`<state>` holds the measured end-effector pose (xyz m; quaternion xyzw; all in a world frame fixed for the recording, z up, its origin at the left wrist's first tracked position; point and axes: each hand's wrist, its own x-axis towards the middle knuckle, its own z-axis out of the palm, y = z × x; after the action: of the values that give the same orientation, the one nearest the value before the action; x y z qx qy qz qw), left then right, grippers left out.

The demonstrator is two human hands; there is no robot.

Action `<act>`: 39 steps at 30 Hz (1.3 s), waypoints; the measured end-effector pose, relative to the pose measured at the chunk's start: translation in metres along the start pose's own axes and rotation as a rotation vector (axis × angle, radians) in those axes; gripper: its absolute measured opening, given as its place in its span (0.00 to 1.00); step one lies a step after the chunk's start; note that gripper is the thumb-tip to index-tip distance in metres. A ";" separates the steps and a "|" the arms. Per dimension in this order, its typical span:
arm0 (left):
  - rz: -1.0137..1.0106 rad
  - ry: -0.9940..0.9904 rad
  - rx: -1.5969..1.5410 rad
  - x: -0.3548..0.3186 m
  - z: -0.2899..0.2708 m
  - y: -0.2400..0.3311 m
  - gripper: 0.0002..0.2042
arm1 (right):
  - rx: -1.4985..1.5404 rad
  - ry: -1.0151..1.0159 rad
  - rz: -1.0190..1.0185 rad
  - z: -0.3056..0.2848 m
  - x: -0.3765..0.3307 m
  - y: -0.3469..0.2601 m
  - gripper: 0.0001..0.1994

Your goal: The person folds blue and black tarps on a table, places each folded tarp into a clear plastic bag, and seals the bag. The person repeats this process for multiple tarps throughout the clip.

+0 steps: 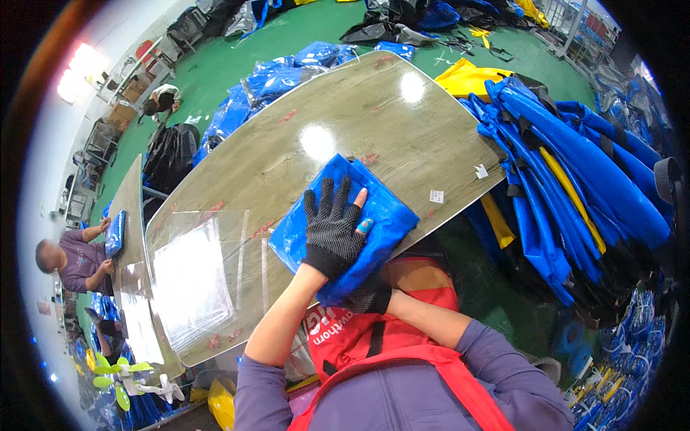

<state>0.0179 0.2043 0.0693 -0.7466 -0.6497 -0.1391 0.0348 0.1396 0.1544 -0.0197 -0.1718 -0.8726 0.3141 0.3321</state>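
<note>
A folded blue plastic sheet (392, 215) lies on the table top (273, 154) at its near edge, part of it hanging over that edge toward me. My left hand (334, 233), in a black dotted glove with some fingertips bare and blue tape round one finger, presses flat on the sheet with its fingers stretched out. At the overhanging near end of the sheet is my right hand (365, 294), also in a black glove. Its fingers are hidden under the blue material, so their grip does not show.
Clear plastic bags (194, 273) lie in a stack on the table's left part. Blue covers with yellow strips (568, 165) hang in a heap at the right. Wrapped blue packages (277, 79) line the far edge. At the left, a person (79, 262) holds a blue package.
</note>
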 end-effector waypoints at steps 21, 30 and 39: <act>-0.025 -0.335 -0.926 0.011 0.047 -0.083 0.34 | -0.438 -0.120 -0.207 -0.172 -0.006 0.058 0.32; -0.718 0.261 -0.901 -0.088 0.065 0.023 0.32 | 1.050 0.430 0.861 -0.156 -0.033 0.058 0.24; -0.643 -0.114 0.227 -0.211 -0.020 -0.129 0.25 | 1.235 0.344 1.049 -0.159 -0.043 0.069 0.22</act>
<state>-0.1361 0.0166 0.0182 -0.5014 -0.8640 -0.0281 0.0356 0.2861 0.2533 0.0073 -0.3889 -0.2866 0.8203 0.3061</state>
